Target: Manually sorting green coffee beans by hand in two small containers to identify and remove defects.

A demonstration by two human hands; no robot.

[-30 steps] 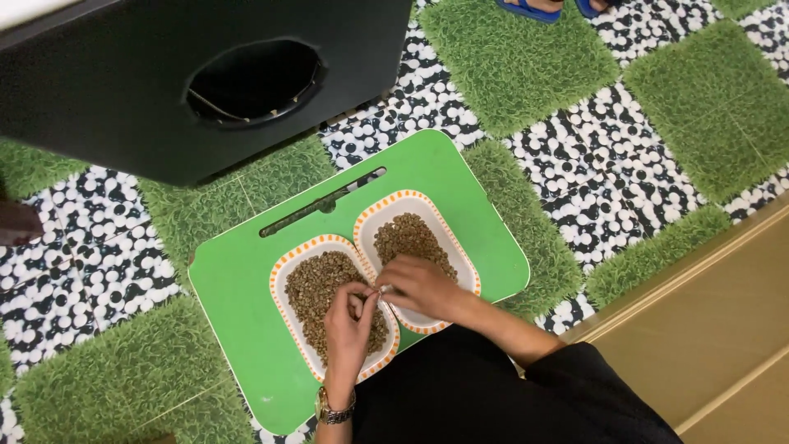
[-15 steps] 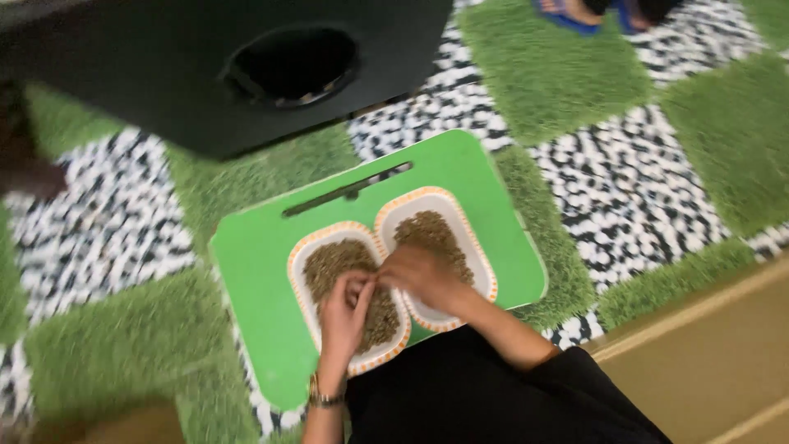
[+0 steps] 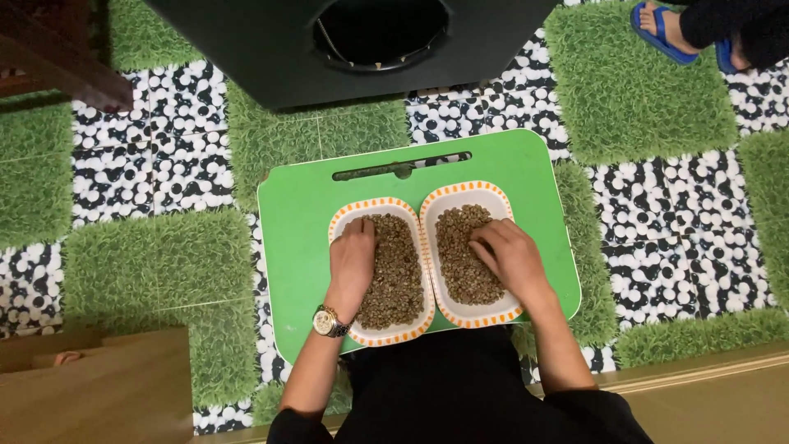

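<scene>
Directly under both hands [image 3: 353, 259]: beans [image 3: 399, 271].

Black sleeves, black lap; gold wristwatch [image 3: 328, 321] on left wrist

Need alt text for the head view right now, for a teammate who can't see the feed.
Seen from above, a person's left hand rests in the left dish of small brownish beans and the right hand in the right dish, both on a green tray. The tray sits on a floor of grass and pebble tiles, below a black box with a round hole.
</scene>
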